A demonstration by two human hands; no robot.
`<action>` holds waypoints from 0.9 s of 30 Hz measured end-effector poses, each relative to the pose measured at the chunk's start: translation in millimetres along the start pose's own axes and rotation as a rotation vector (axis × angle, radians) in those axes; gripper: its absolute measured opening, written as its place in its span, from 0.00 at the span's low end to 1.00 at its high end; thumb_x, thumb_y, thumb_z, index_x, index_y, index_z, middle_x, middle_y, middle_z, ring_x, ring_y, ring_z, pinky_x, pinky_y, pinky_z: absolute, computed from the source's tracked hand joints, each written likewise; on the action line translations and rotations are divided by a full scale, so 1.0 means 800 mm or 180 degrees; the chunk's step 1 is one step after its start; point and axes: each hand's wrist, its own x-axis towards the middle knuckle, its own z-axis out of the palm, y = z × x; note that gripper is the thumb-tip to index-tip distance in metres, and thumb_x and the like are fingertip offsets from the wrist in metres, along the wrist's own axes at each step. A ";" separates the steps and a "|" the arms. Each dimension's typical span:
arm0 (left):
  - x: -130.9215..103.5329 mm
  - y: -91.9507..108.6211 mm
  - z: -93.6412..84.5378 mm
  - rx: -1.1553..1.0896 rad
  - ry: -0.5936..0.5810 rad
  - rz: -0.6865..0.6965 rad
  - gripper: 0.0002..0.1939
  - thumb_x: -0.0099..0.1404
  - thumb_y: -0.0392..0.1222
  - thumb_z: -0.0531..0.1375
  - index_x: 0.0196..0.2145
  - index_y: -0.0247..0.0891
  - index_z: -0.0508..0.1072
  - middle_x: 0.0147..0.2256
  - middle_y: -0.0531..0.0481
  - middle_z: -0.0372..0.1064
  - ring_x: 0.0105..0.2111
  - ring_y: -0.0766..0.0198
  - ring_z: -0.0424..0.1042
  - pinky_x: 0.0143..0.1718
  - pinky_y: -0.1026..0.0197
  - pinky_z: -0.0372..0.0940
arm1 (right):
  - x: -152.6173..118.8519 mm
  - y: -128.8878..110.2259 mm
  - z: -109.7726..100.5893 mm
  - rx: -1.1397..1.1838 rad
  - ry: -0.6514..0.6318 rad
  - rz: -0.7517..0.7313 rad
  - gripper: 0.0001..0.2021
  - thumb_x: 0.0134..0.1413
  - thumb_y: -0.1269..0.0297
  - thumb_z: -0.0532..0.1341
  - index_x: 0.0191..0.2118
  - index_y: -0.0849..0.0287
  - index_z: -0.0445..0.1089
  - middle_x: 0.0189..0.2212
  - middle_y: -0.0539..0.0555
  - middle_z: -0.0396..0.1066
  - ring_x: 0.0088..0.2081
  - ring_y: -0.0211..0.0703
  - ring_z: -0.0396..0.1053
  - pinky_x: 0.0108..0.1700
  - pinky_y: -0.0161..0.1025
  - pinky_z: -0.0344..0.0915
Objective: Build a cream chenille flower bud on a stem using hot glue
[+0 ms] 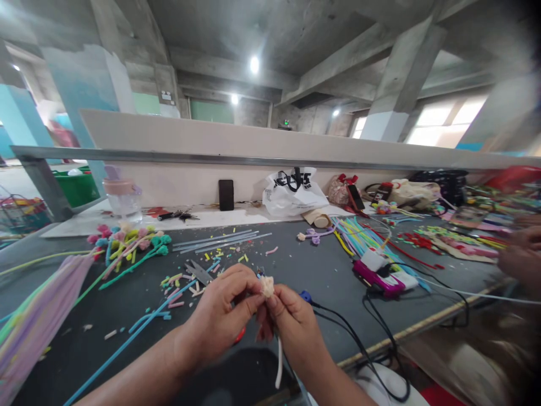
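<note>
Between my two hands is a small cream pipe-cleaner flower (267, 286), its pale stem hanging below my right hand. The fingertips of my left hand (228, 307) pinch the flower head from the left. My right hand (296, 316) grips it from the other side, thumb near the head. Just behind my left hand lie scissors (198, 273), their blades showing and a bit of red visible beneath the hand. Cut pipe-cleaner bits (175, 293) are scattered around the blades. A long blue pipe cleaner (139, 332) runs under my left forearm.
Finished pipe-cleaner flowers (139, 239) and a pastel bundle (54, 310) lie at left. Clear sticks (220, 241) rest behind my hands. On the right are a magenta-and-white glue gun (382, 279), black cables (350, 332) and more pipe cleaners (355, 234). A co-worker's hand (522, 248) shows far right.
</note>
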 end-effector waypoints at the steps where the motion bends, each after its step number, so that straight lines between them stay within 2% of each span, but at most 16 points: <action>1: 0.000 0.001 0.000 -0.0025 0.0002 0.0003 0.07 0.62 0.33 0.56 0.26 0.37 0.68 0.26 0.52 0.66 0.30 0.67 0.64 0.33 0.66 0.60 | 0.000 0.001 0.000 -0.0014 -0.0009 0.0008 0.18 0.54 0.49 0.57 0.24 0.60 0.63 0.14 0.44 0.60 0.15 0.32 0.61 0.19 0.30 0.59; 11: 0.005 0.004 -0.003 -0.0115 -0.0018 -0.0235 0.08 0.59 0.33 0.57 0.22 0.36 0.67 0.24 0.53 0.65 0.27 0.68 0.65 0.31 0.66 0.61 | -0.001 0.004 0.001 0.0122 -0.0016 -0.0016 0.17 0.53 0.51 0.58 0.23 0.59 0.63 0.14 0.45 0.61 0.16 0.32 0.61 0.20 0.30 0.59; 15: 0.006 0.004 -0.004 -0.0084 0.0217 -0.0192 0.05 0.60 0.34 0.57 0.26 0.36 0.69 0.26 0.51 0.66 0.29 0.67 0.66 0.31 0.65 0.62 | -0.001 0.003 -0.003 0.0198 0.0020 -0.0060 0.15 0.54 0.53 0.58 0.25 0.60 0.64 0.16 0.45 0.62 0.17 0.32 0.60 0.21 0.31 0.61; 18: 0.004 0.004 -0.004 -0.0069 0.0358 -0.0112 0.05 0.60 0.33 0.57 0.27 0.36 0.69 0.27 0.51 0.66 0.29 0.67 0.66 0.32 0.65 0.62 | 0.000 0.005 -0.006 0.0014 0.0022 -0.0162 0.15 0.55 0.53 0.57 0.27 0.60 0.64 0.17 0.46 0.63 0.18 0.33 0.62 0.22 0.32 0.62; 27: 0.001 0.005 -0.003 -0.0121 0.0364 -0.0156 0.03 0.58 0.34 0.59 0.27 0.36 0.70 0.27 0.52 0.65 0.27 0.68 0.65 0.27 0.67 0.60 | 0.000 0.015 -0.011 -0.0502 0.0036 -0.0500 0.14 0.57 0.55 0.56 0.26 0.59 0.64 0.18 0.47 0.63 0.19 0.34 0.65 0.23 0.32 0.62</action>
